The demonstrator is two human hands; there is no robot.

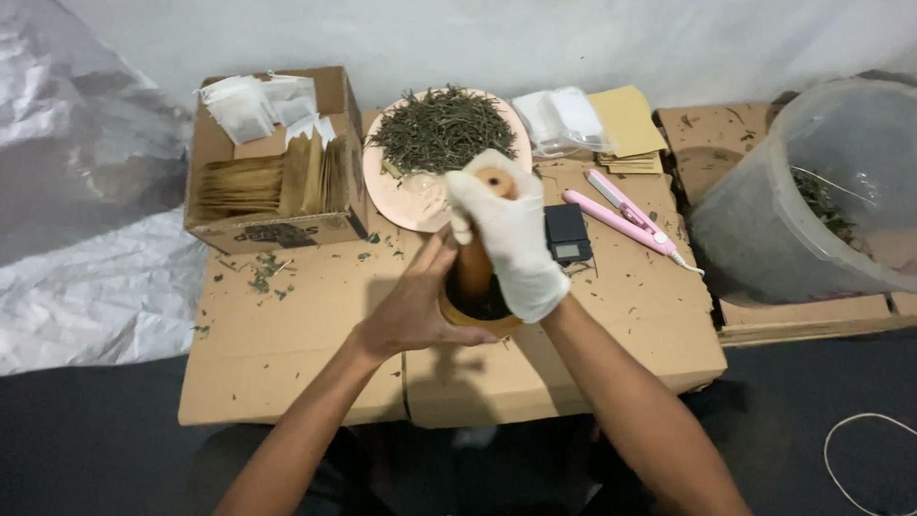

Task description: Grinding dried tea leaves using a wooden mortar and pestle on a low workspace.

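Flattened cardboard [287, 363] as work surface, strewn with dried leaf fragments [263, 277]. Rear left: open cardboard box [272, 229] holding brown paper envelopes [253, 182] and small white pouches [239, 105]. Centre rear: pink plate [406, 205] heaped with dried green leaves [441, 129]. Just beside plate: clear bags [564, 119], tan envelopes [629, 124]. Small black digital scale [567, 234] near pink heat sealer [626, 215]. Far right: large translucent tub [812, 191]. Left: crumpled silver sheeting [76, 191].

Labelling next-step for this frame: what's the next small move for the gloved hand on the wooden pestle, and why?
Probably press the wooden pestle down and twist it in the round wooden mortar. The white-gloved right hand grips the pestle's top, its lower end sits in dark green leaf matter, and the bare left hand braces the mortar's side on the flat cardboard surface.
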